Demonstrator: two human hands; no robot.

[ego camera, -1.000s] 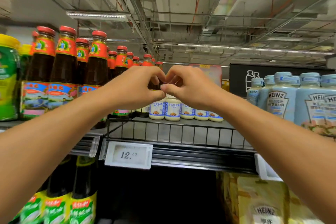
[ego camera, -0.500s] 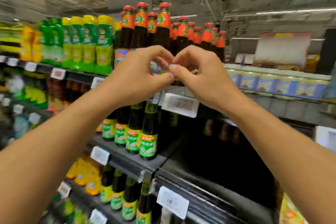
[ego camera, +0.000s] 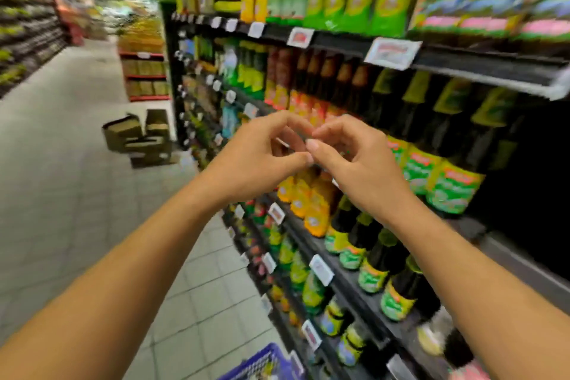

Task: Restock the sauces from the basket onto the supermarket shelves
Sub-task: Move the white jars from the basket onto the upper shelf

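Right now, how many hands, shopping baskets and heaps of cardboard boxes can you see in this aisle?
Hands: 2 (left hand, right hand)
Blue basket: 1
Heap of cardboard boxes: 1
Total: 4
The shelf bottles are too blurred to count.

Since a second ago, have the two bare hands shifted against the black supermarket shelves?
Yes: left hand and right hand dropped from the top shelf to a lower black shelf.
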